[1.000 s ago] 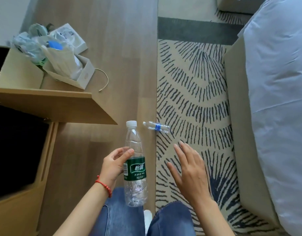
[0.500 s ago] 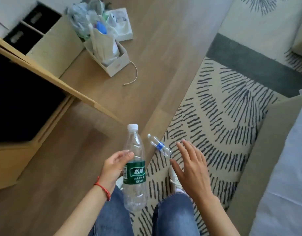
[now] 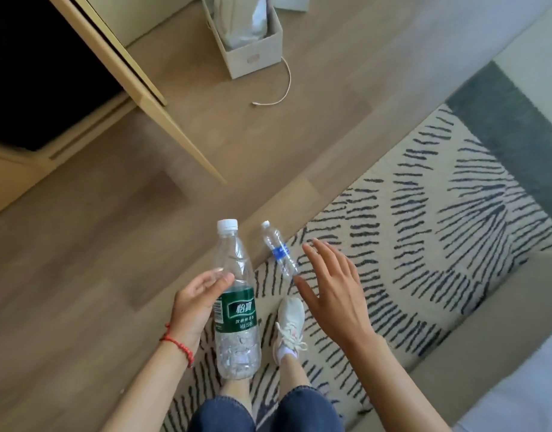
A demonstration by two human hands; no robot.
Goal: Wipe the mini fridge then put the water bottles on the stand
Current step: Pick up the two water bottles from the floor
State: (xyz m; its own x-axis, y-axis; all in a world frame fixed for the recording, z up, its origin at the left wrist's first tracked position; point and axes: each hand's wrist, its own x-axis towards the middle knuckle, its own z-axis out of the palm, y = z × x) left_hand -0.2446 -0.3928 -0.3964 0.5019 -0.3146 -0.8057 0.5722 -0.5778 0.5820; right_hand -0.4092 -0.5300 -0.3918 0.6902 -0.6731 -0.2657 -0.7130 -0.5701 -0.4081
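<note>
While left hand [image 3: 196,304] grips green-label bottle [image 3: 237,310] — right hand [image 3: 334,288] open, above small bottle [image 3: 279,252].

Bedroom at home: patterned rug [image 3: 424,213], bed edge [image 3: 518,385], wooden floor [image 3: 81,275].

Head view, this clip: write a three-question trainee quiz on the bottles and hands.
1. True or false: the left hand holds the green-label bottle upright.
2. The blue-label bottle lies: A) wholly on the rug, B) across the rug edge, cap end over the wood floor, C) in the box.
3. Fill in: the right hand is ____, fingers spread, touching no bottle.

Key: 1 true; 2 B; 3 open.
</note>
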